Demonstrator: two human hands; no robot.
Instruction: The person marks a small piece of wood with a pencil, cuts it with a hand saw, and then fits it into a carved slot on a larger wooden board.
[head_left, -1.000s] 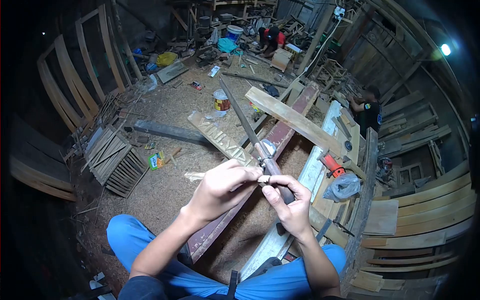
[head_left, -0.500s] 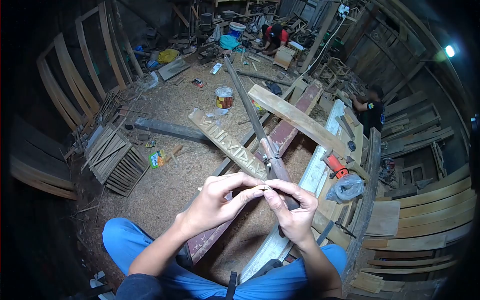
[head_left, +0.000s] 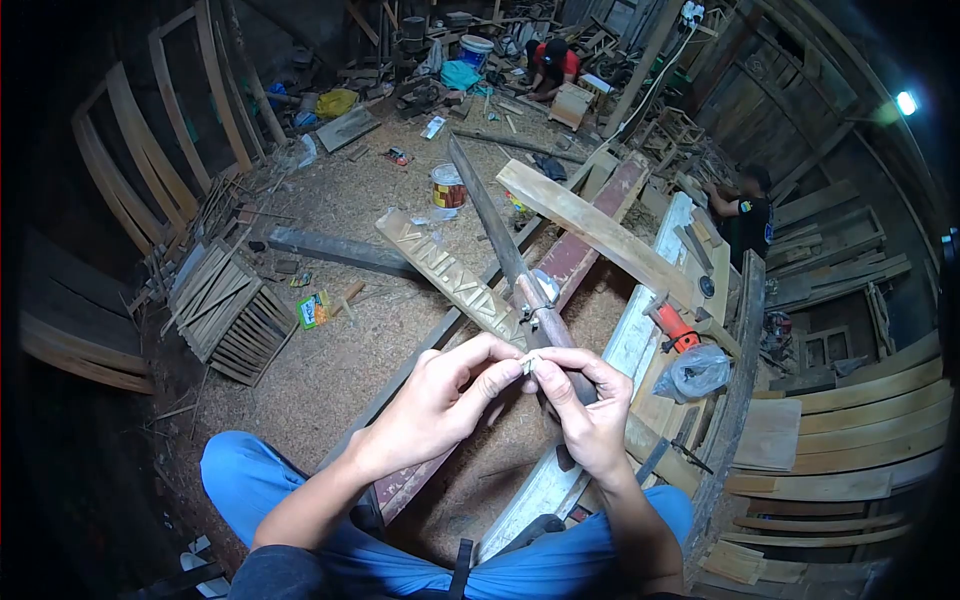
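A long metal file [head_left: 492,223] with a wooden handle points away from me, up and to the left. My right hand [head_left: 588,408] is wrapped around the handle's lower end. My left hand [head_left: 448,398] meets it from the left. The fingertips of both hands pinch a small pale piece [head_left: 527,365] just beside the handle. What the piece is cannot be told. A metal band with wire [head_left: 530,300] rings the handle above my fingers.
A carved plank [head_left: 450,278], a reddish beam [head_left: 570,262] and a pale board [head_left: 600,233] lie on the sawdust floor ahead. A paint tin [head_left: 448,187] stands beyond. At right are an orange power tool [head_left: 674,325] and a plastic bag [head_left: 692,372]. Two people work farther off.
The file has tilted slightly and its tip has risen. My fingertips have closed tighter together on the small piece beside the handle, and both hands sit a little lower.
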